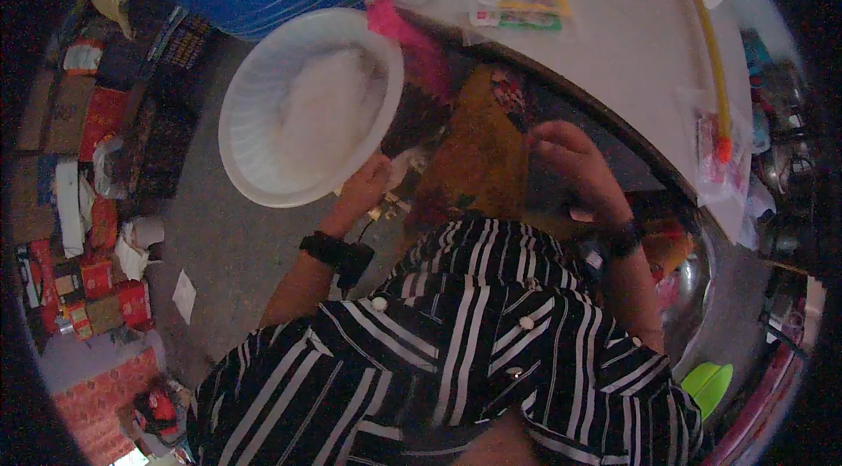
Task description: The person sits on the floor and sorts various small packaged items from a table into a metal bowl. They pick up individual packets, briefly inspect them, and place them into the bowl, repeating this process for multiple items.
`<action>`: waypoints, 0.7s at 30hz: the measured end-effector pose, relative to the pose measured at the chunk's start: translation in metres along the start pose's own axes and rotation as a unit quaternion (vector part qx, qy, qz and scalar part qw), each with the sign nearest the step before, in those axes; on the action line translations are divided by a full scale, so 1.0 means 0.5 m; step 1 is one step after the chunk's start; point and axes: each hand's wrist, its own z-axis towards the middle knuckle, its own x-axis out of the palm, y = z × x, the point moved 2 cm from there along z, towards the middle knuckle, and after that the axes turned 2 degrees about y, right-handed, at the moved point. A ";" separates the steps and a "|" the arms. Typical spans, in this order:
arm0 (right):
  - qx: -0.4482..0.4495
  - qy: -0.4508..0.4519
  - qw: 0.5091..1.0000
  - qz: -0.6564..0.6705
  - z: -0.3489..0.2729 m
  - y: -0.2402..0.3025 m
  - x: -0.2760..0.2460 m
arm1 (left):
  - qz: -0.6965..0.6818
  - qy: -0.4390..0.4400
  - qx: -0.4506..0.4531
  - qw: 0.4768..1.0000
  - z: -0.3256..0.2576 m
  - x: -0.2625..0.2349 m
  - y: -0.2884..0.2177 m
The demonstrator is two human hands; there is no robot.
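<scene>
The person's left hand (364, 189) grips the near rim of a big white plastic bowl (307, 106), held up on the left, which looks light, stiff and easy to tip, while the right hand (574, 163) hangs half curled, holding nothing.

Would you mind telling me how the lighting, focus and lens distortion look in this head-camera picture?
Head view: dim, bluish light; the white basin in the left hand glares, its inside washed out; the right hand is slightly blurred; the table edge bends with fisheye distortion; corners are black.
</scene>
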 end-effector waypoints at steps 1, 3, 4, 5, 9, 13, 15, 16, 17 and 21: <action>-0.029 0.043 0.998 -0.046 0.025 0.005 0.023 | -0.015 0.005 0.018 1.000 -0.005 -0.008 -0.010; -0.123 0.117 0.982 -0.081 0.088 -0.034 0.068 | -0.044 0.018 0.062 0.997 -0.005 -0.015 -0.021; -0.186 0.150 0.969 -0.068 0.110 -0.051 0.090 | -0.040 0.037 0.050 0.997 -0.003 -0.018 -0.025; -0.236 0.180 0.941 -0.162 0.115 -0.035 0.118 | -0.039 0.053 0.036 0.997 -0.003 -0.019 -0.024; -0.284 0.231 0.864 -0.346 0.158 -0.044 0.229 | -0.125 0.035 0.058 0.990 0.000 -0.005 0.003; -0.122 0.297 0.872 -0.369 0.190 -0.065 0.304 | -0.135 0.098 -0.039 0.985 0.020 0.004 0.058; -0.074 0.317 0.865 -0.381 0.190 -0.056 0.324 | -0.145 0.125 -0.130 0.973 0.014 -0.009 0.032; -0.054 0.331 0.863 -0.379 0.205 -0.077 0.333 | -0.116 0.094 -0.087 0.985 0.007 -0.011 0.029; -0.031 0.343 0.860 -0.378 0.211 -0.078 0.333 | -0.090 0.064 -0.040 0.993 0.001 -0.006 0.030; -0.030 0.288 0.922 -0.258 0.219 -0.074 0.302 | -0.054 0.043 0.063 0.996 -0.021 -0.013 -0.034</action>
